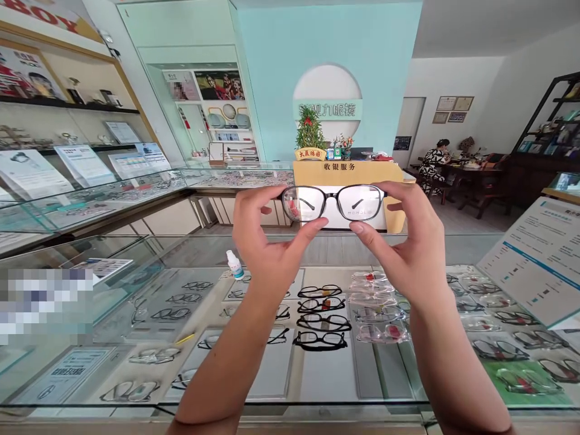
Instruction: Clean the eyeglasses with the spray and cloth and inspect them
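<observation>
A pair of black-framed eyeglasses (pixel 331 196) is held up level in front of me, above the glass display counter. My left hand (pixel 269 232) pinches the left end of the frame, its thumb below the lens. On the other side, my right hand (pixel 410 232) grips the right end, thumb near the lower rim. The folded temples show through the clear lenses, and faint lettering is on the right lens. Below, a column of black eyeglasses (pixel 322 323) and a column of clear-framed eyeglasses (pixel 378 308) lie between my forearms.
A small white bottle (pixel 234 266) stands on the glass display counter (pixel 163 257). A printed sign (pixel 539 260) leans at the right. Beyond are a yellow cashier desk (pixel 353 172) with a plant (pixel 309 130), more glass cases, and a seated person (pixel 435 166) at a table.
</observation>
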Available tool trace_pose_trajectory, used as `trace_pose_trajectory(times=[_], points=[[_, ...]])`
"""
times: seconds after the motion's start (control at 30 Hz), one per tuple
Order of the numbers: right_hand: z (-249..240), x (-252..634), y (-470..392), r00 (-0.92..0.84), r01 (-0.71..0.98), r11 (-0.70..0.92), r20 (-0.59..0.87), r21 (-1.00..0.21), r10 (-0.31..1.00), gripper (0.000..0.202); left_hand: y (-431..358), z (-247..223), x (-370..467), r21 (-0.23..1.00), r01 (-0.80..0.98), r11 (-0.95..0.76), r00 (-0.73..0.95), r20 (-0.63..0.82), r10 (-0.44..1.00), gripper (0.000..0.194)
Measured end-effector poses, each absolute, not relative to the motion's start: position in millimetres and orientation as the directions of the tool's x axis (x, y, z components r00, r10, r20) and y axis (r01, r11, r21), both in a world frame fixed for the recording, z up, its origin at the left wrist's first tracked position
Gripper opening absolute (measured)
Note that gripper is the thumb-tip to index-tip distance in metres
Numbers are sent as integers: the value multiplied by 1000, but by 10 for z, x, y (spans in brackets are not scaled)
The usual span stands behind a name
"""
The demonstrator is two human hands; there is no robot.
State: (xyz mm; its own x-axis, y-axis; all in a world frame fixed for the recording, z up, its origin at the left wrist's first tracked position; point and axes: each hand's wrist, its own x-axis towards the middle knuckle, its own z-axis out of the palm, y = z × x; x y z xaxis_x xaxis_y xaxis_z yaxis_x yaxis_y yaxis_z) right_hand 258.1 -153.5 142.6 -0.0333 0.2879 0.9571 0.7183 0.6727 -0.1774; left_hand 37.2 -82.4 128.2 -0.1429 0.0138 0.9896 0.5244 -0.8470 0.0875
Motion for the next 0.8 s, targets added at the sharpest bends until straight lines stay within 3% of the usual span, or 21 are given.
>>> trace_pose_trajectory(times=[0.47,0.8], points=[[1364,2586,-1525,92,749,574,910,-330,403,55,-843,1261,420,121,542,-831,-59,993,106,58],[1331,2598,-1475,115,729,576,896,-370,429,56,-847,1247,470,108,552,-827,-106,993,58,58]])
